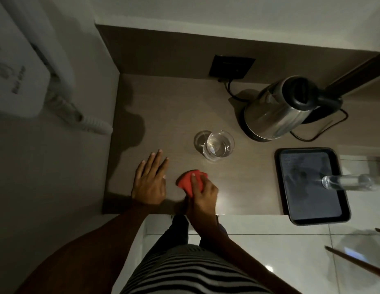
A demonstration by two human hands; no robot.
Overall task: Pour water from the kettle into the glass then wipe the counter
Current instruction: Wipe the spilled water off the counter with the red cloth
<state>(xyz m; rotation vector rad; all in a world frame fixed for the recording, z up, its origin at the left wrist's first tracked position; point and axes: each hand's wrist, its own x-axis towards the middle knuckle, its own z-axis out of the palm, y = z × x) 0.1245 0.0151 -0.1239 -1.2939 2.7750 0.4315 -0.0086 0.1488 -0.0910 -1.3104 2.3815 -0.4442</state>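
A steel kettle [276, 109] with a black lid and handle stands on its base at the back right of the brown counter [174, 115]. A clear glass [217, 146] holding water stands in the middle of the counter. My right hand [202, 193] presses a red cloth [188, 181] onto the counter near the front edge, below and left of the glass. To the left of the cloth, my left hand [150, 179] rests flat on the counter with its fingers spread and nothing in it.
A black tray [291, 217] lies at the counter's right end, overhanging the front edge, with a second clear glass [346, 182] on it. The kettle's black cord [231, 90] runs to a wall socket [231, 66]. A white wall-mounted unit [21, 66] hangs on the left.
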